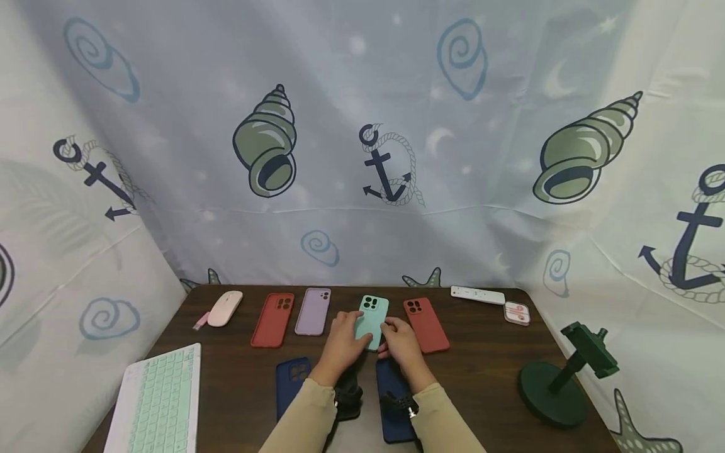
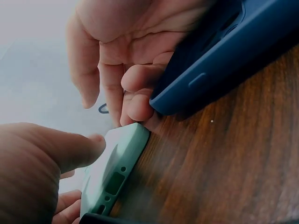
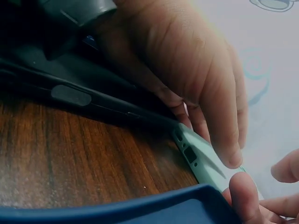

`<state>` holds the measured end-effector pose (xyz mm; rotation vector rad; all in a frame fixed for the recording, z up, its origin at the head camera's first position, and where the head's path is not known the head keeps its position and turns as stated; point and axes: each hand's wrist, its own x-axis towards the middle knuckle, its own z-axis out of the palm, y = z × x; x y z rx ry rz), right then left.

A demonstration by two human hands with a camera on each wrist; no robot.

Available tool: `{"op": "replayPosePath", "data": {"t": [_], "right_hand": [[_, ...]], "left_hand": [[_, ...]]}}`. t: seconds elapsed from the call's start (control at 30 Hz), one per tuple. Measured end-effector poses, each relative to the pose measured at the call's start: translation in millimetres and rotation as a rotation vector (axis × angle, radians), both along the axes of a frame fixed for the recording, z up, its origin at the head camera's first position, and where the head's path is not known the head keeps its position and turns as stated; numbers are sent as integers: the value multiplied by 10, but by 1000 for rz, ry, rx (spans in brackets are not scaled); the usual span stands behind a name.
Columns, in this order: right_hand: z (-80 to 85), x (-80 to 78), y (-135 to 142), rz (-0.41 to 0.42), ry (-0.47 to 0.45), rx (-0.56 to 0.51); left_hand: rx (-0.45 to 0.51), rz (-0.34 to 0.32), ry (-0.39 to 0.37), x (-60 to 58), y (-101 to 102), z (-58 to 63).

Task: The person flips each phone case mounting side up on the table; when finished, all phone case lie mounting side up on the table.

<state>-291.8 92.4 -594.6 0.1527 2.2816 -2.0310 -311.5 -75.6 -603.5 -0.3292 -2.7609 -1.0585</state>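
Note:
A mint-green phone case (image 1: 370, 321) lies back up at the middle of the dark table, camera cutouts at its far end. My left hand (image 1: 342, 343) grips its left side, the thumb resting on the back, as the left wrist view also shows. The case's bottom edge (image 2: 117, 182) has dark port holes. At its right edge, the fingers of my right hand (image 1: 401, 345) touch the side while the thumb (image 3: 286, 168) stays apart above it. A dark blue phone case (image 1: 391, 402) lies beneath my right wrist. Another blue case (image 1: 289, 387) is beside my left forearm.
Behind my hands are a red case (image 1: 273, 319), a purple case (image 1: 313, 311) and another red case (image 1: 427, 326). A mouse (image 1: 224, 308) and keyboard (image 1: 158, 402) lie left; a white remote (image 1: 477, 294), small box (image 1: 517, 313) and green stand (image 1: 566, 377) are right.

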Motion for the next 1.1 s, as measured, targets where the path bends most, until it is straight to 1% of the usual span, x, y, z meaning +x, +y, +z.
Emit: {"op": "replayPosePath", "data": {"t": [0.23, 0.43, 0.57, 0.73, 0.9, 1.1], "right_hand": [[-54, -31, 9, -5, 11, -15], [-44, -30, 15, -15, 32, 1], [-14, -16, 33, -6, 56, 4], [4, -16, 48, 12, 72, -3], [-19, -23, 51, 19, 82, 27], [-44, -31, 40, 20, 80, 33]], "left_hand": [[6, -12, -6, 18, -11, 19], [12, -36, -12, 24, -4, 6], [23, -42, -17, 35, 17, 18], [28, -38, -26, 35, 27, 45], [38, -38, -41, 38, 32, 63], [63, -37, -77, 30, 0, 67]]}}
